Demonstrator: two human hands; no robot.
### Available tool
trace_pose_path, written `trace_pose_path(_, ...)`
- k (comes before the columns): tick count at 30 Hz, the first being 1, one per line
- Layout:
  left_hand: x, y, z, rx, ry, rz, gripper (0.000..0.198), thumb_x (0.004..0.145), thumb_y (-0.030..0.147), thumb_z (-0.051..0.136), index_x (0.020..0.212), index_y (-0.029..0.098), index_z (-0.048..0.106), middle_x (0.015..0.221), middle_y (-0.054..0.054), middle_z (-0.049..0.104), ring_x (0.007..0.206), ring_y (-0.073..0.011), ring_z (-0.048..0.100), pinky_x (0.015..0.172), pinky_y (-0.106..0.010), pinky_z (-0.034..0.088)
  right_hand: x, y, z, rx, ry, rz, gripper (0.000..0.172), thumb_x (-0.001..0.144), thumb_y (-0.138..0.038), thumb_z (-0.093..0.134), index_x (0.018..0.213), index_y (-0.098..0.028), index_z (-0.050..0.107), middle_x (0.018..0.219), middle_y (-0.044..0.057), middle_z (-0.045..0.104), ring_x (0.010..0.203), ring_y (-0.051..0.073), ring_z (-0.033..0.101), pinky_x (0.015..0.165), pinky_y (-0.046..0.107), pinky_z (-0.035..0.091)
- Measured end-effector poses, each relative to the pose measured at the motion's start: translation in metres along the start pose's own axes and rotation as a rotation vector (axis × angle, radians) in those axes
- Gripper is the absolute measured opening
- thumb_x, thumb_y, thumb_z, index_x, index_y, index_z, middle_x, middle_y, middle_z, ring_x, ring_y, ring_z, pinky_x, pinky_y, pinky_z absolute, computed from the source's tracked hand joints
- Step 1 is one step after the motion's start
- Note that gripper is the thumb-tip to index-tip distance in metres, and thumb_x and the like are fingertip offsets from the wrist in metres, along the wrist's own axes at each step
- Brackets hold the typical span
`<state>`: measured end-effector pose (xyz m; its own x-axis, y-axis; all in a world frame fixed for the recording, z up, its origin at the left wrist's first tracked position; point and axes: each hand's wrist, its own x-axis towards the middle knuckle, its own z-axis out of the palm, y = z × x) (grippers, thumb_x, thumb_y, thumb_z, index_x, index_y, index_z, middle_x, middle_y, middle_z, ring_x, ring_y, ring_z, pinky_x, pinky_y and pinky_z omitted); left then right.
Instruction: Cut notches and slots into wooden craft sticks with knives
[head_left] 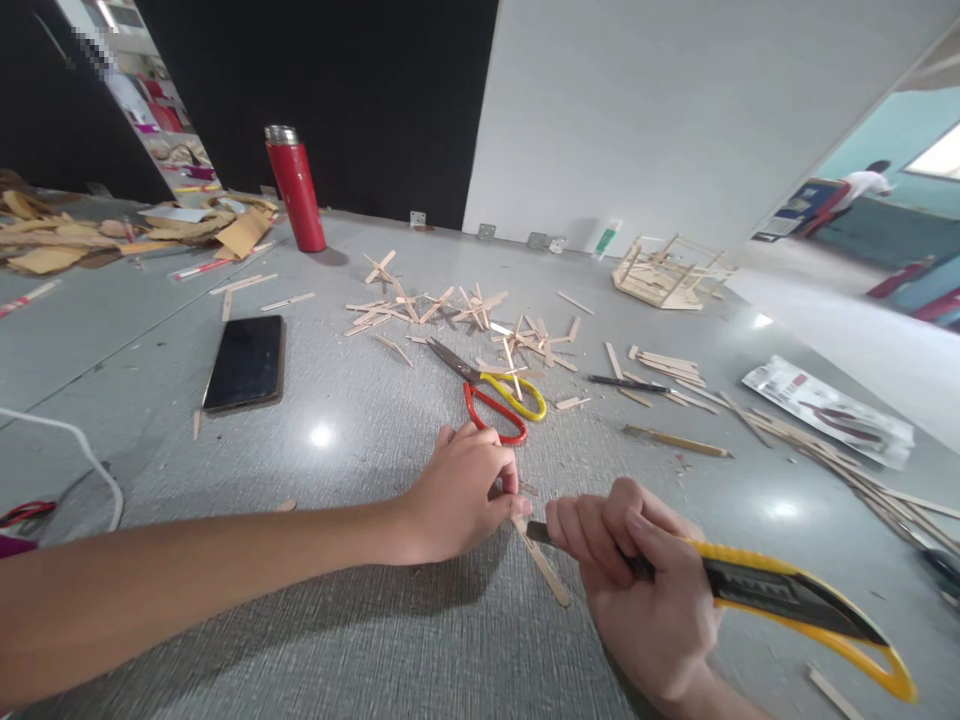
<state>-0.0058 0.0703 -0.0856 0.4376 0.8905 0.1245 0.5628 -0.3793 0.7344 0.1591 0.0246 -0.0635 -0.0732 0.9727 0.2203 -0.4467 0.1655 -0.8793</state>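
Note:
My left hand [463, 490] is closed in a pinch on the upper end of a wooden craft stick [546, 570] that lies on the grey floor. My right hand [637, 580] is wrapped round a yellow and black utility knife [795, 600], whose blade tip touches the stick just beside my left fingers. Scissors [495, 392] with one red and one yellow handle lie just beyond my left hand.
Several loose craft sticks [450, 305] are scattered ahead. A black phone [246, 362] lies to the left, a red flask [296, 188] behind it, cardboard scraps [112, 232] at far left. A stick-built frame [667, 272] and a printed packet [829, 410] sit right. A person stands far right.

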Motion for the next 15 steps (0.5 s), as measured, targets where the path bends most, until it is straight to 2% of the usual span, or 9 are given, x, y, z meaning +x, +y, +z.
trace_pose_path(15, 0.0001, 0.0004, -0.0012, 0.003, -0.004, -0.008, 0.023, 0.091, 0.034, 0.072, 0.075, 0.021, 0.062, 0.084, 0.000, 0.060, 0.094, -0.0225, 0.055, 0.091, -0.041, 0.034, -0.0011, 0.0022, -0.0008, -0.002, -0.026, 0.003, 0.039, 0.094, -0.024, 0.055, 0.060, -0.022, 0.036, 0.049, -0.007, 0.023, 0.049, 0.011, 0.019, 0.052, 0.032, 0.021)
